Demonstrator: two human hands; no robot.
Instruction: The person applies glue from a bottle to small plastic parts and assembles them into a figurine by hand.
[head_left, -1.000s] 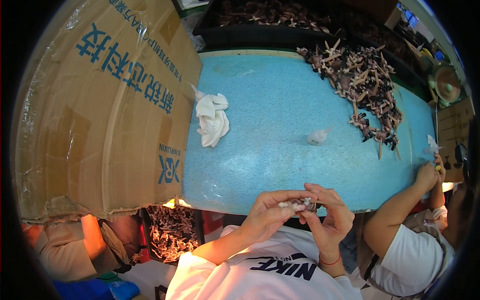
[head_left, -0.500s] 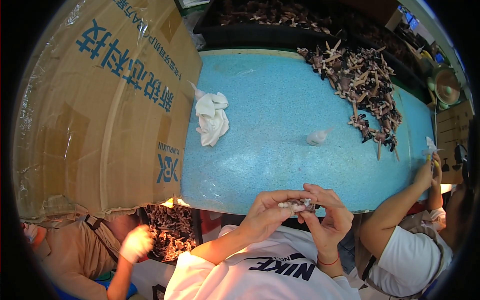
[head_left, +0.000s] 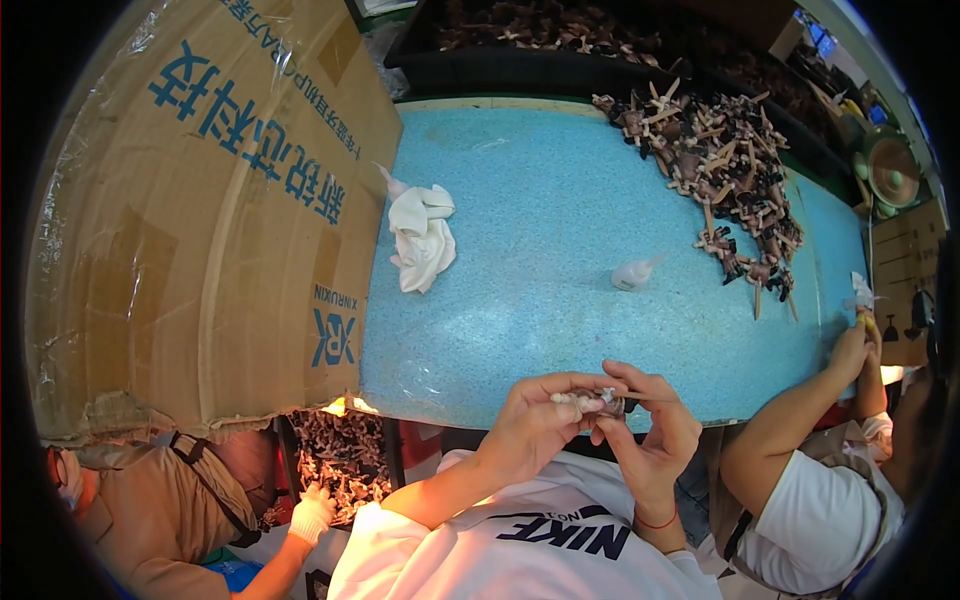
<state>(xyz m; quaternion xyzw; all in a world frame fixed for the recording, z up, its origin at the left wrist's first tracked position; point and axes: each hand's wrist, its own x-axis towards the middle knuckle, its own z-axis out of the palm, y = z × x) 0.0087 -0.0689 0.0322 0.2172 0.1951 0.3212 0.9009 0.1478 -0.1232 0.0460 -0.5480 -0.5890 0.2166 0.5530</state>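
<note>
Just above the table's near edge, my left hand (head_left: 525, 428) pinches a small figurine (head_left: 598, 402) between thumb and fingers. The figurine is pale at one end, with brownish-pink and dark parts. My right hand (head_left: 660, 425) closes its fingertips on the figurine's darker end, partly hiding it. A heap of similar figurines (head_left: 725, 170), with tan stick-like pieces, lies at the far right of the blue tabletop (head_left: 510, 320). Beyond my hands, a small translucent squeeze bottle (head_left: 633, 273) rests on its side.
A large cardboard box (head_left: 230, 240) walls off the left. A crumpled white cloth (head_left: 424, 240) lies beside it. Black trays (head_left: 490, 75) of figurines line the back. A co-worker's gloved hand (head_left: 312, 515) is at a bin (head_left: 345, 440) lower left; another person (head_left: 820, 510) works at right.
My hands turn the figurine slightly, exposing more of it, and my right fingers shift on it. The left co-worker's gloved hand has moved down to the bin's edge.
</note>
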